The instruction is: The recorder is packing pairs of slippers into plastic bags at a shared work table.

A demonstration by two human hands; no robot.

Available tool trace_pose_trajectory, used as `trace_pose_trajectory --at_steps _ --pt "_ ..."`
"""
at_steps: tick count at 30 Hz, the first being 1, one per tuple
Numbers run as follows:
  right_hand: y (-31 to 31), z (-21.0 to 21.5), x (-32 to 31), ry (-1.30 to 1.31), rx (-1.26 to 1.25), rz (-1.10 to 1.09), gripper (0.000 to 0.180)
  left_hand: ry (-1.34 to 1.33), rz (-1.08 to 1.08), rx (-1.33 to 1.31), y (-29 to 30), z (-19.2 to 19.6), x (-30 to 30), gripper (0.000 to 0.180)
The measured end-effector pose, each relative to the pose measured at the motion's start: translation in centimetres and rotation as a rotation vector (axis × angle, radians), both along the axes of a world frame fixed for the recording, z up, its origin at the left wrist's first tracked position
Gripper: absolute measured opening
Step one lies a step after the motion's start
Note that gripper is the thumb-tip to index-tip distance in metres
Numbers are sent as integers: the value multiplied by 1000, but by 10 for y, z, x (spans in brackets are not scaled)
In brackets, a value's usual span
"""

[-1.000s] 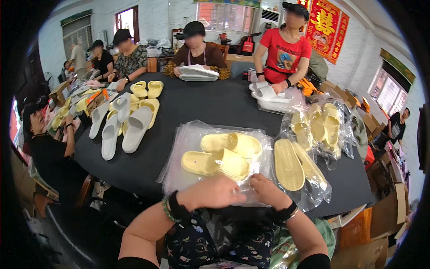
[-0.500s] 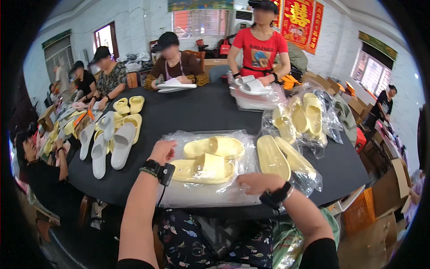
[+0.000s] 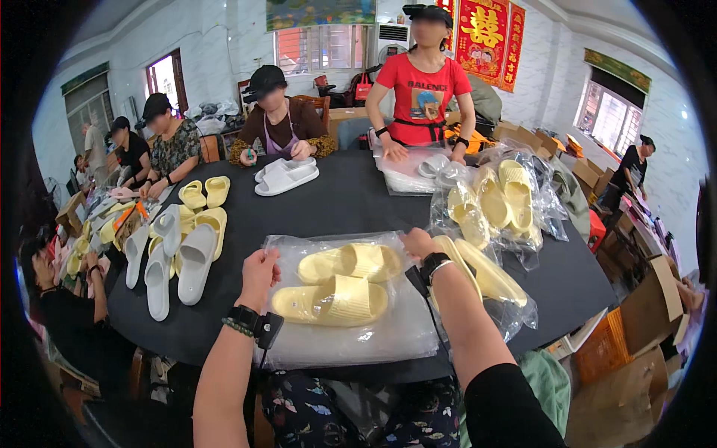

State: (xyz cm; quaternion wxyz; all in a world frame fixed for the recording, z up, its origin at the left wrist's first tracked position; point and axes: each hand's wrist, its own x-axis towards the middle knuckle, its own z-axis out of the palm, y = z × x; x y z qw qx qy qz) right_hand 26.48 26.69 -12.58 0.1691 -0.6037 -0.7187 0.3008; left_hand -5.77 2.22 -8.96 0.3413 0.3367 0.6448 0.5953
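A pair of pale yellow slippers (image 3: 340, 284) lies on a clear plastic bag (image 3: 351, 336) spread flat on the black table (image 3: 351, 201) in front of me. My left hand (image 3: 259, 272) pinches the bag's left edge near its far corner. My right hand (image 3: 420, 243) grips the bag's far right corner. Both wrists wear dark bands. Just right of my right forearm lies another yellow pair (image 3: 485, 272) sealed in plastic.
More bagged yellow slippers (image 3: 497, 201) pile at the right. Loose grey slippers (image 3: 175, 261) and yellow slippers (image 3: 205, 193) lie at the left. Several people sit or stand around the table. A white pair (image 3: 284, 177) rests at the far side. Cardboard boxes (image 3: 642, 328) stand right.
My hands have moved from the bag's near edge out to its far corners, left hand to the left, right hand to the right. The slippers now lie side by side on the bag.
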Motion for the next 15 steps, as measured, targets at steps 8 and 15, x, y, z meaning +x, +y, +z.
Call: trace_pose_trajectory --at_steps 8,15 --pt "5 -2 2 147 304 78 32 -89 19 65 -13 5 -3 20" --pt "-2 14 6 689 56 262 33 -71 12 125 -8 3 7 20"
